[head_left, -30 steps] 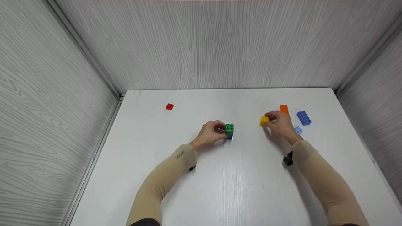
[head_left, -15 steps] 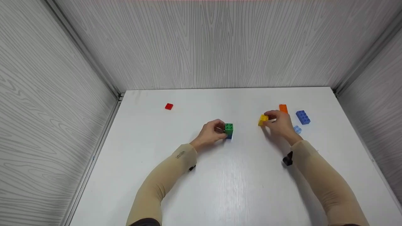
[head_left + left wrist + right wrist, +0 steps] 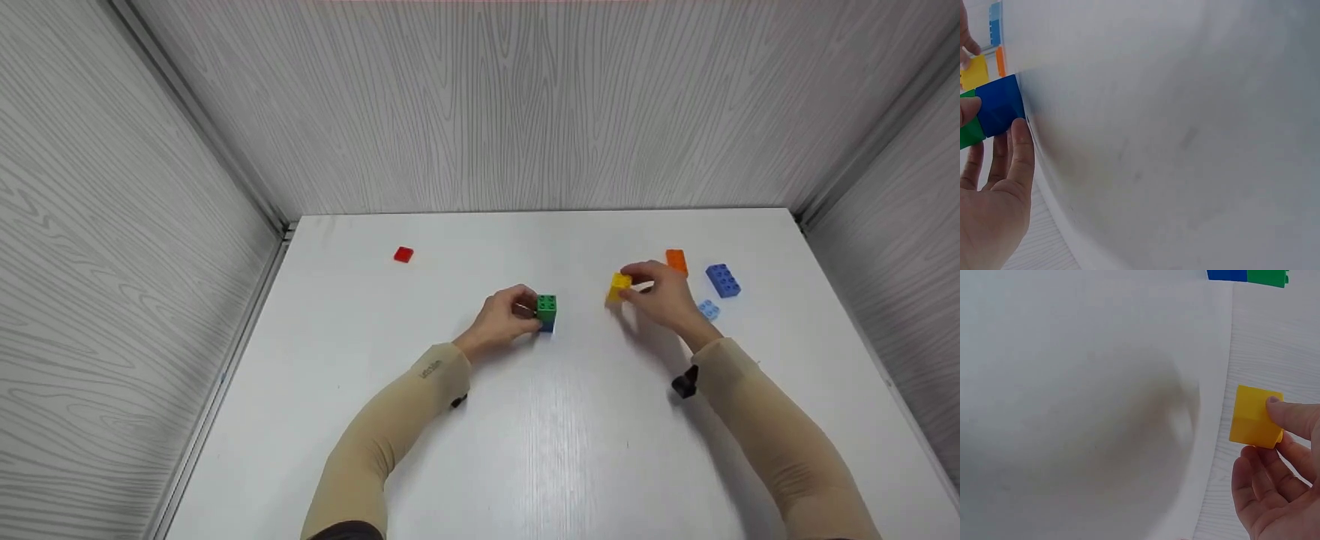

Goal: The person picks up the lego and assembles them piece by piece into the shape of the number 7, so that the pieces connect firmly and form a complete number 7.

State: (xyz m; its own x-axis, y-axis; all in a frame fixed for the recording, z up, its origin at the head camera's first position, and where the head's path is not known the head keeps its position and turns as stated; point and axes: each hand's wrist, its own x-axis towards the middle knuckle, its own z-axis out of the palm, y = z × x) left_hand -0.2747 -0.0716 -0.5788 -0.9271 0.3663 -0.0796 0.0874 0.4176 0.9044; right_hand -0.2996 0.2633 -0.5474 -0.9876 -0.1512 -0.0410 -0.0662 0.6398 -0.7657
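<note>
1 yellow block [image 3: 619, 286], right of the head view's centre, is pinched at the left end of the right hand [image 3: 664, 298], while nearer mid-frame the left hand [image 3: 498, 317] grips 1 green block [image 3: 547, 308] atop 1 blue block [image 3: 1000, 108], both at that hand's right end.

Two-brick stack [image 3: 547, 309] on table [image 3: 480, 465], left of held brick [image 3: 618, 285].

The fingers [image 3: 639, 268] of the right hand [image 3: 666, 295] have carried the yellow brick [image 3: 618, 286] leftward, closer to the green-and-blue stack [image 3: 547, 310].
</note>
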